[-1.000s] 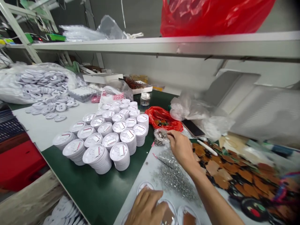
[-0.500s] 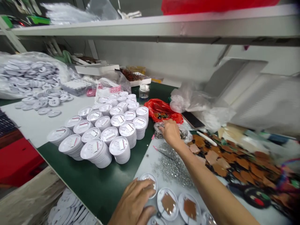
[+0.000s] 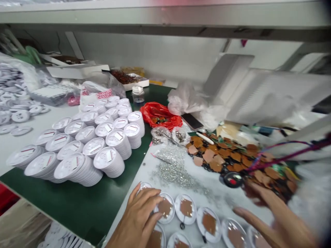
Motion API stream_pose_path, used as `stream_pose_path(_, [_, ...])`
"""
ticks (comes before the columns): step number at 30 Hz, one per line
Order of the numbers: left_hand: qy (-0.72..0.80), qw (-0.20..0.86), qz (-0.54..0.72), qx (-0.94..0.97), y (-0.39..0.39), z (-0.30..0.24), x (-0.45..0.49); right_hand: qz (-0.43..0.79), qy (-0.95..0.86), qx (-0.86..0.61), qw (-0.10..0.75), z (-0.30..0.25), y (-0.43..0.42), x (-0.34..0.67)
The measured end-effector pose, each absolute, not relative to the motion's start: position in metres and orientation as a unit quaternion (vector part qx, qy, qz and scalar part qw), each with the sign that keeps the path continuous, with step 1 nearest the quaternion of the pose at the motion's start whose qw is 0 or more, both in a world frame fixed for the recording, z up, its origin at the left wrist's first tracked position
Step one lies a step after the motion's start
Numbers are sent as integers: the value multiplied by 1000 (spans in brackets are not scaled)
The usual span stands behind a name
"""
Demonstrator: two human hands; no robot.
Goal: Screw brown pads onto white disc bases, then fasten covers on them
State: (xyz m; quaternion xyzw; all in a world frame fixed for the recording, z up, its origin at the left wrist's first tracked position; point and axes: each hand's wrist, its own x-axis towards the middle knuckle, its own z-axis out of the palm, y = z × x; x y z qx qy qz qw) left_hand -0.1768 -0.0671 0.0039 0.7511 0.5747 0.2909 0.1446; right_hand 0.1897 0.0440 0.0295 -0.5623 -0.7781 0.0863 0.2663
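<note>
My left hand (image 3: 137, 220) lies over a round white disc (image 3: 144, 187), its fingers curving across the disc's edge. Beside it runs a row of white dishes, each with a brown piece, such as this dish (image 3: 186, 208). My right hand (image 3: 274, 220) is blurred at the lower right, fingers apart and nothing visible in it. It is nearest a heap of brown leatherette pieces (image 3: 222, 156) and a black round piece (image 3: 231, 179) on a purple cord. Silver rhinestones (image 3: 173, 172) are spilled on the white board, with small clear bags of them (image 3: 179, 135) above.
Several stacks of white plastic discs (image 3: 108, 137) stand on the green mat (image 3: 77, 203). Behind are a red plastic bag (image 3: 160, 115), a phone (image 3: 191, 121), a small bottle (image 3: 138, 94) and a shelf (image 3: 165, 17) overhead. More loose discs (image 3: 15, 103) lie at the left.
My right hand has left the clear bag of rhinestones and moved down right, near the brown pieces. The view has swung right and down. My left hand stays on the same disc.
</note>
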Motion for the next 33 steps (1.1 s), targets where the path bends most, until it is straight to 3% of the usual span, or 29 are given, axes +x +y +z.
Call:
stream_pose_path(6, [533,92,302,785,-61,6,-163,227,-745,-475,410,48,97,118])
stream_pose_path(15, [565,95,307,760,-63,13,-164,258,-619,-487,560,67,109,114])
stream_pose_path(25, [529,119,328,774,-46,4,-150,307,-579,-466,594,44,118,106])
stream_pose_path(33, [512,232,360,745,-15,37,-125,439,-520,-361,637,83,89,92])
